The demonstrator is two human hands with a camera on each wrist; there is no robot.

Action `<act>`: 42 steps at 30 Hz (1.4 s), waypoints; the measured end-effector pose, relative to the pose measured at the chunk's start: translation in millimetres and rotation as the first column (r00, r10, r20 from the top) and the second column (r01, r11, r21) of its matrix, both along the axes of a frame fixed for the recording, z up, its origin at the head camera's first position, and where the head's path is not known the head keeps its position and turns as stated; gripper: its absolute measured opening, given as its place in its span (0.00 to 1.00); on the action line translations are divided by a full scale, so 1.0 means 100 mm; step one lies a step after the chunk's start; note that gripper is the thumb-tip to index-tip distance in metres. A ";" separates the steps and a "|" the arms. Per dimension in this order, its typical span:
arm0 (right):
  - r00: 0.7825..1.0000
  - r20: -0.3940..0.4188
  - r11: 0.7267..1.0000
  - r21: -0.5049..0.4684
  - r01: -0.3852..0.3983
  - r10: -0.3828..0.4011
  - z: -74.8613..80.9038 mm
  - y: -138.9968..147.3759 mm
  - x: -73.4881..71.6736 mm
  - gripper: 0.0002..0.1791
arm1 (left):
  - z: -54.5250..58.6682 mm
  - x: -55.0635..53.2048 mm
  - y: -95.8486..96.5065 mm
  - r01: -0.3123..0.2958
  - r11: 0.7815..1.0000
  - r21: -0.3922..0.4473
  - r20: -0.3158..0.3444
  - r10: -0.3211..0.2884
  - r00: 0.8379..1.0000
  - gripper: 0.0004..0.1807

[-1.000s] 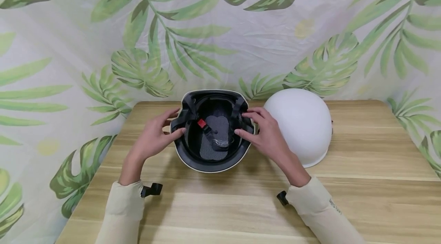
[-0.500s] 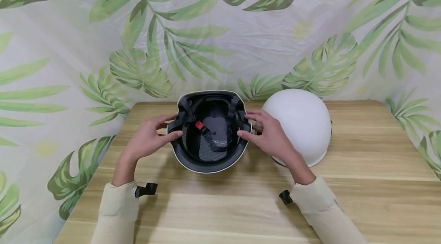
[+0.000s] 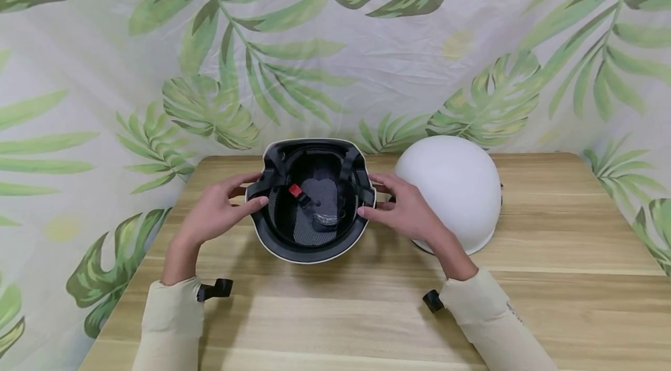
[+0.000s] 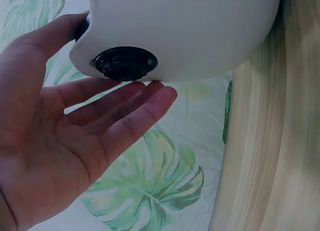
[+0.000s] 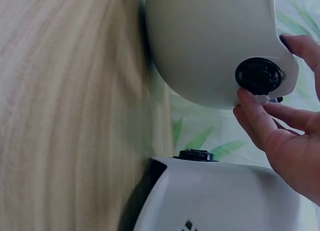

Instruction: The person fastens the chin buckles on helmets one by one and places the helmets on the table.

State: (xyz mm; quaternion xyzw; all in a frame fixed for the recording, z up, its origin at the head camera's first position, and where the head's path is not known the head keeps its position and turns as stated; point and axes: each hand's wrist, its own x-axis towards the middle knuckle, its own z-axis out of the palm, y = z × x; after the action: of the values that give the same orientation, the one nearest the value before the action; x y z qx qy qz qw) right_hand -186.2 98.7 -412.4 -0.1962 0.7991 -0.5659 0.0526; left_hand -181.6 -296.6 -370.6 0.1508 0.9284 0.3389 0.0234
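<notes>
A white helmet [image 3: 314,202] lies upside down on the table, its black padded lining and straps facing up. Inside it a red buckle [image 3: 296,191] shows on a black strap. My left hand [image 3: 217,211] holds the left side, thumb over the rim and fingers outside. On the opposite side my right hand [image 3: 406,208] holds the rim in the same way. In the left wrist view, the left fingertips touch the shell under a round black knob [image 4: 126,62]. A matching black knob [image 5: 258,76] appears in the right wrist view, with right fingertips against it.
A second white helmet [image 3: 448,190] sits dome up just right of the first, close behind my right hand. Both stand near the back edge of the wooden table [image 3: 325,313]. A leaf-patterned cloth [image 3: 388,74] hangs behind.
The upturned helmet has shifted slightly left, both hands moving with it. Its gap to the second helmet has grown a little. The head view has also shifted slightly.
</notes>
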 end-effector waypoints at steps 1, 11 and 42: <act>1.000 0.001 1.000 -0.004 0.000 0.000 -0.01 -0.01 0.00 0.38 | 0.00 0.00 0.00 -0.001 1.000 0.002 -0.004 0.001 1.000 0.35; 1.000 0.018 0.997 -0.073 -0.008 0.010 -0.15 -0.11 -0.02 0.43 | -0.03 -0.02 -0.05 0.014 0.992 0.125 -0.007 -0.013 1.000 0.36; 0.998 -0.059 0.998 0.054 0.041 -0.038 -0.27 -0.19 0.02 0.29 | -0.01 -0.01 0.04 0.217 0.890 0.401 -0.167 -0.162 0.973 0.37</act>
State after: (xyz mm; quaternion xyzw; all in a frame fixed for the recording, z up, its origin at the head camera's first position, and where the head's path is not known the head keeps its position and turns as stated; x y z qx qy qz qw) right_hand -184.6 80.2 -439.3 -0.1951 0.8194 -0.5385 0.0235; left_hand -182.2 -292.3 -371.7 0.2636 0.8150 0.5147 -0.0362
